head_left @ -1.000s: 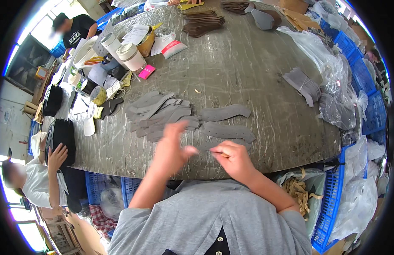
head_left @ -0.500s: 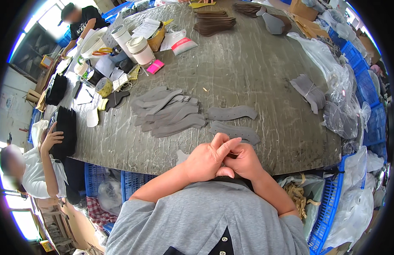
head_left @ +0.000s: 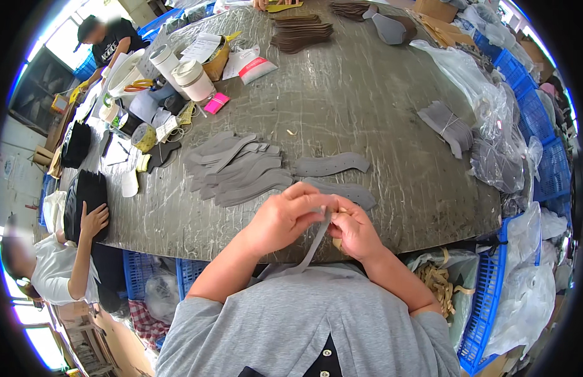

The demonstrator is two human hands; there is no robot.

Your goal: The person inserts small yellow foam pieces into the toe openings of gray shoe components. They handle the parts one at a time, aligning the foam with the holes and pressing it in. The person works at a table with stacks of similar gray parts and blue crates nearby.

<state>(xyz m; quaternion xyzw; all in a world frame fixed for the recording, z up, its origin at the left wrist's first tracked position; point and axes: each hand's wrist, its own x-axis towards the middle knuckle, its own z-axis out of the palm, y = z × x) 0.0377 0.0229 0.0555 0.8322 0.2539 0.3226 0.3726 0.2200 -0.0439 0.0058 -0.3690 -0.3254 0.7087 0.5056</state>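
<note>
My left hand (head_left: 282, 220) and my right hand (head_left: 354, 229) meet fingertip to fingertip over the near edge of the table. Between them is a thin grey strip (head_left: 314, 244), pinched at its upper end and hanging down toward my shirt. Something tan, perhaps a backing strip, shows by my right fingers, partly hidden. Just beyond my hands lie two grey curved pieces with small holes, the farther piece (head_left: 332, 164) in full view and the nearer piece (head_left: 351, 191) partly covered. Left of these a loose pile of grey curved strips (head_left: 241, 166) overlaps.
A tied grey bundle (head_left: 445, 127) lies right, beside plastic bags (head_left: 492, 119). Brown stacked pieces (head_left: 301, 32) sit far off. Jars, tape and a white canister (head_left: 192, 80) crowd the left. Tan scraps (head_left: 437, 286) fill a bag below right. A co-worker's hand (head_left: 94, 220) rests on black pieces.
My clasped hands have parted slightly and shifted left; the grey strip now shows hanging between them. The co-worker's hand on the left has moved lower on the black pieces. The view has shifted slightly.
</note>
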